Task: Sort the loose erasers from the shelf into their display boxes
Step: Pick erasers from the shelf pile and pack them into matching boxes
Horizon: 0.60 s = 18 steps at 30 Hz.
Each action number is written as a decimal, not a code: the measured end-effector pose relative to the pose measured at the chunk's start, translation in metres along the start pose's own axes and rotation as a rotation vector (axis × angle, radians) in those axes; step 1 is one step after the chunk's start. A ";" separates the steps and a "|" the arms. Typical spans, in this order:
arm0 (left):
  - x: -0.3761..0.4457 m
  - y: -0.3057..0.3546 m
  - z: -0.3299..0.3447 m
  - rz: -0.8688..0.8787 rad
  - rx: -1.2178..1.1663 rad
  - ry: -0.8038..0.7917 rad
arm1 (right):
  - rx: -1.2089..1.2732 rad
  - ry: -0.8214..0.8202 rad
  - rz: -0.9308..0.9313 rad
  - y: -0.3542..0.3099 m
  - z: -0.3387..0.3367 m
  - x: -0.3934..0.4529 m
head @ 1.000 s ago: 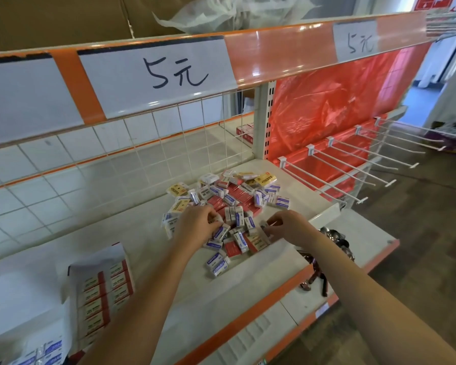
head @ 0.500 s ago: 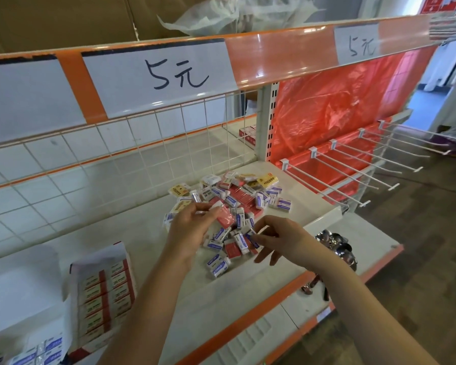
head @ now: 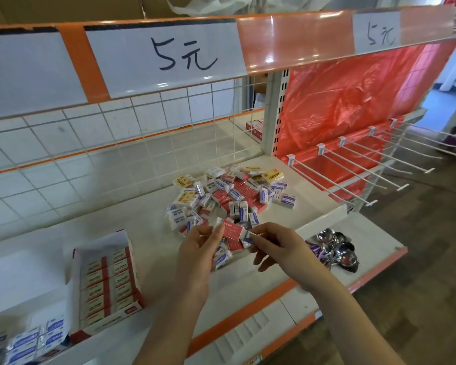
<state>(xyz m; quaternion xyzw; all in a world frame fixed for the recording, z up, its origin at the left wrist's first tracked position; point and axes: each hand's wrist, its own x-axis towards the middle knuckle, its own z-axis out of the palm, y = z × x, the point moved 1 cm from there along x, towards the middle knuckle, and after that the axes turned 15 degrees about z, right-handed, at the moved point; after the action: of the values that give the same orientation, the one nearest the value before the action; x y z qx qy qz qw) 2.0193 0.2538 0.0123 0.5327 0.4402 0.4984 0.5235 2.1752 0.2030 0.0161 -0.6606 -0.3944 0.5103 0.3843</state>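
A pile of loose erasers (head: 229,196) in red, blue and yellow sleeves lies on the white shelf (head: 153,233). My left hand (head: 198,248) holds a red-sleeved eraser (head: 232,230) just above the pile's near edge. My right hand (head: 277,246) pinches a small blue-and-white eraser (head: 249,237) right beside the red one. To the left stands an open display box (head: 108,280) filled with rows of red-and-white erasers. A second box (head: 34,341) with blue-and-white erasers sits at the bottom left corner, partly cut off.
A wire grid panel (head: 116,143) backs the shelf, under a price strip. Metal spoons (head: 334,248) lie on the lower ledge to the right. White peg hooks (head: 353,167) jut out before red plastic sheeting. The orange shelf edge (head: 248,309) runs below my hands.
Both hands have lifted from the pile and drawn toward me. My left hand has picked up a red eraser and my right hand a blue one.
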 end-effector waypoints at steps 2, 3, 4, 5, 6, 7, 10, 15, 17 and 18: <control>-0.001 -0.002 -0.003 0.037 0.043 -0.009 | -0.001 0.004 -0.003 0.002 0.000 0.001; -0.001 -0.002 -0.004 0.049 0.059 -0.009 | -0.002 0.007 -0.005 0.002 0.000 0.001; -0.001 -0.002 -0.005 0.063 0.070 -0.015 | -0.003 0.010 -0.009 0.002 0.000 0.001; -0.002 -0.001 -0.007 0.083 0.075 -0.027 | -0.002 0.012 -0.012 0.002 -0.001 0.001; -0.001 -0.001 -0.008 0.109 0.078 -0.048 | 0.004 0.013 -0.014 0.001 -0.001 0.002; -0.001 -0.001 -0.009 0.140 0.086 -0.076 | 0.012 0.012 -0.013 0.001 -0.001 0.002; 0.000 -0.002 -0.012 0.213 0.134 -0.134 | 0.047 -0.003 -0.006 0.003 0.000 0.002; -0.001 -0.006 -0.019 0.232 0.199 -0.152 | 0.080 -0.024 -0.002 0.007 0.004 0.002; -0.002 -0.006 -0.021 0.211 0.182 -0.161 | 0.086 -0.034 0.005 0.008 0.005 0.001; -0.002 -0.006 -0.023 0.204 0.183 -0.171 | 0.087 -0.037 0.007 0.009 0.006 0.001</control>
<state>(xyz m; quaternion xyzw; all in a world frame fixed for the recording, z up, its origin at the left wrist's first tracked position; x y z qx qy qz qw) 1.9970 0.2547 0.0054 0.6607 0.3809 0.4596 0.4551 2.1705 0.2007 0.0066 -0.6352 -0.3765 0.5405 0.4034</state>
